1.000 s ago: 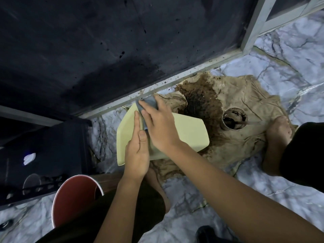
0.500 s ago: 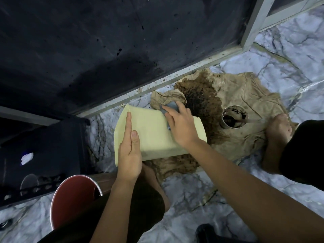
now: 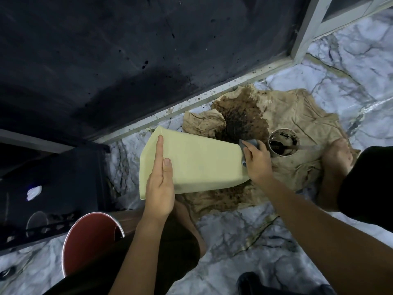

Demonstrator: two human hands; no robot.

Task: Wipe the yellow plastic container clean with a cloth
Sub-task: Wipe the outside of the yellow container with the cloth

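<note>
While your left hand (image 3: pixel 158 186) lies flat along the wide end of the yellow plastic container (image 3: pixel 197 165), fingers straight and pressed together, thumb alongside, your right hand (image 3: pixel 256 160) is curled around a small grey-blue cloth (image 3: pixel 247 144) and presses it against the container's narrow end. You hold the container on its side, low over the marble floor (image 3: pixel 244 235), its narrow end over a crumpled brown paper sheet (image 3: pixel 297 128) soaked dark with a wet stain. On that sheet, just right of your right hand, stands a small round cup (image 3: pixel 284 144) of dark liquid with a stick in it. Your bare foot (image 3: pixel 337 154) rests on the sheet's right edge. A red bucket (image 3: pixel 89 237) stands near your left forearm.
</note>
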